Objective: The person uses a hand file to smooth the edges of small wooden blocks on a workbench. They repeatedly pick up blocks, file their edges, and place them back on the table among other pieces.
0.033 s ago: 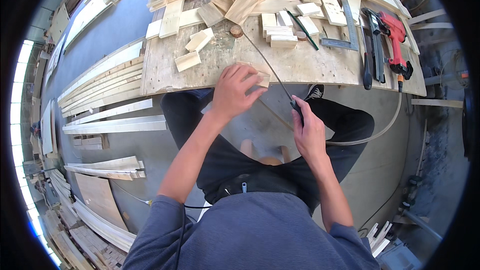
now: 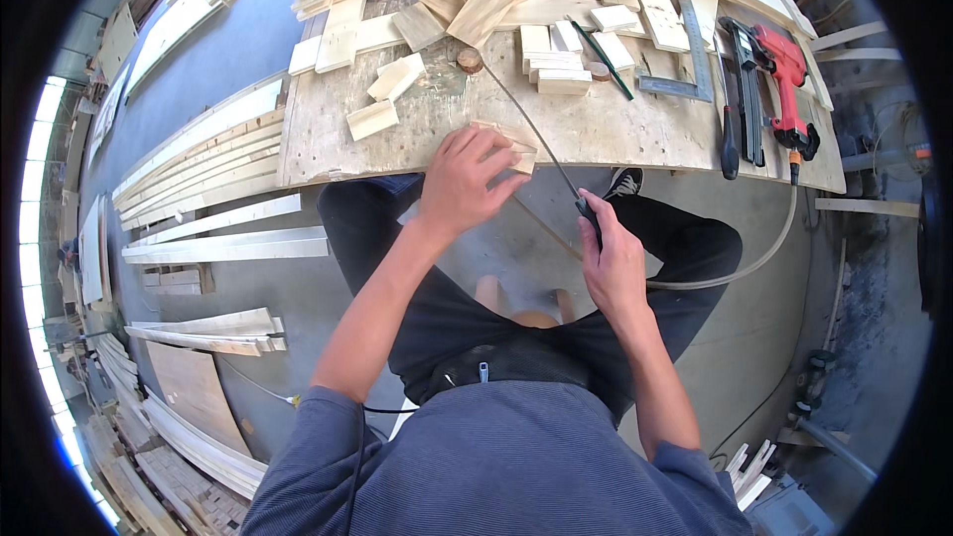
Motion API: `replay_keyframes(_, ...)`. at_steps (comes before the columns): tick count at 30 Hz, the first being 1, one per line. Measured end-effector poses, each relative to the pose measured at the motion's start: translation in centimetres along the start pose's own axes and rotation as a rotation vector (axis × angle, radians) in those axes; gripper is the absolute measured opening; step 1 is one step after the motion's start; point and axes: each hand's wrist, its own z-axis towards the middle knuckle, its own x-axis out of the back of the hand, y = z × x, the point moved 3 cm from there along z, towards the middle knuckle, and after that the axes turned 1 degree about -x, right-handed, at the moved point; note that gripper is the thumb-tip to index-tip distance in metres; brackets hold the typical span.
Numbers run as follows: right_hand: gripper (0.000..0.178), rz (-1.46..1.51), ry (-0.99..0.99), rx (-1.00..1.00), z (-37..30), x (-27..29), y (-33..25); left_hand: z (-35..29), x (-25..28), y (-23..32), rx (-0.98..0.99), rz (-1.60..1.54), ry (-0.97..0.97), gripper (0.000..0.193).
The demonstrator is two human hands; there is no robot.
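I sit at a plywood workbench (image 2: 615, 129). My left hand (image 2: 465, 184) is closed over a small pale wood block (image 2: 516, 147) at the bench's near edge. My right hand (image 2: 611, 263) grips the dark handle of a long thin metal tool (image 2: 531, 134). Its shaft slants up and left across the block toward a round wooden knob (image 2: 469, 61). The part of the block under my fingers is hidden.
Several cut wood blocks (image 2: 556, 60) and offcuts litter the bench. A steel square (image 2: 685, 45), a green pencil (image 2: 608, 48), a black-handled tool (image 2: 730, 134) and a red power tool (image 2: 784, 74) with a hose (image 2: 769, 243) lie to the right. Planks (image 2: 218, 199) lie stacked on the floor at left.
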Motion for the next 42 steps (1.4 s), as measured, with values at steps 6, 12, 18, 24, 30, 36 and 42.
replay_keyframes(6,0.021,-0.049,-0.060,-0.090,0.0,-0.8,0.2,-0.3,-0.5,0.8,0.036,0.075,0.070,0.036)
replay_keyframes(12,0.018,-0.079,-0.112,-0.126,0.1,-0.4,-0.7,-0.8,-1.6,1.4,0.095,0.121,0.120,0.035)
replay_keyframes(18,0.022,-0.066,-0.135,-0.176,-0.8,-0.2,-0.9,-0.7,-1.9,1.6,0.115,0.114,0.175,0.030)
replay_keyframes(24,0.029,0.036,-0.223,-0.292,-0.3,0.6,-1.2,-1.0,-1.8,1.3,0.160,0.036,0.161,0.026)
replay_keyframes(30,0.034,0.016,-0.282,-0.354,-1.0,-0.1,-1.0,-1.0,-2.3,1.3,0.064,0.065,0.190,0.026)
replay_keyframes(36,0.043,0.047,-0.341,-0.388,-0.1,-0.4,-1.5,-1.1,-2.0,1.3,0.069,0.078,0.215,0.027)
replay_keyframes(42,0.048,0.134,-0.315,-0.419,1.7,-0.5,-1.2,-0.8,-3.0,0.5,0.051,0.036,0.267,0.028)
